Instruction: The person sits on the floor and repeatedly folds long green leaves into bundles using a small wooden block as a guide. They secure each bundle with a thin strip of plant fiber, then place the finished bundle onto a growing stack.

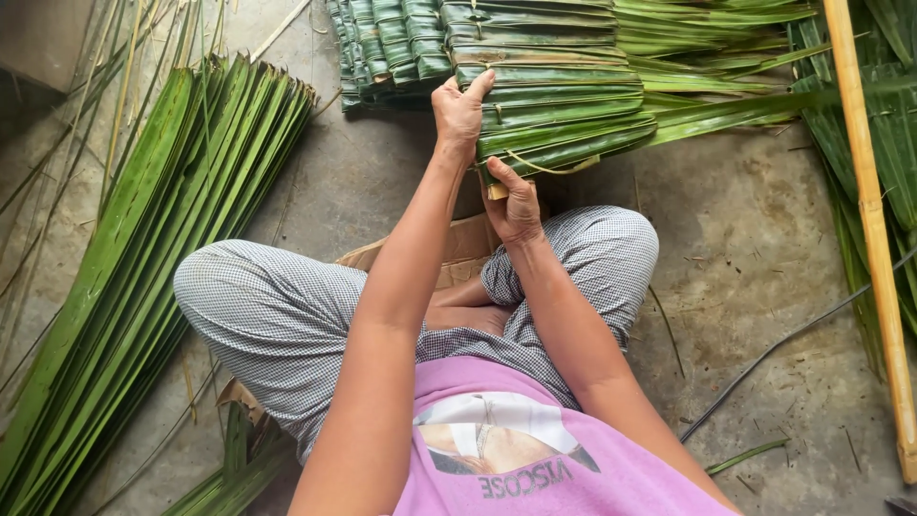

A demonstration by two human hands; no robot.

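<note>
Both hands are set on a stitched panel of folded green palm leaves [549, 96] lying on the concrete floor [745, 248]: the left hand [460, 110] is pressed on top, the right hand [516, 205] apparently pinched on its near edge. A leaf is seemingly being fastened; firm, steady holding is called for.

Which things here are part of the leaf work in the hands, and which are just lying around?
In the work:
left hand on top of the folded leaf panel
right hand at the panel's near edge
loose leaf bundle beside the knee

Lying about:
bamboo pole
cardboard under the legs
thin dark cord on the concrete floor
</note>
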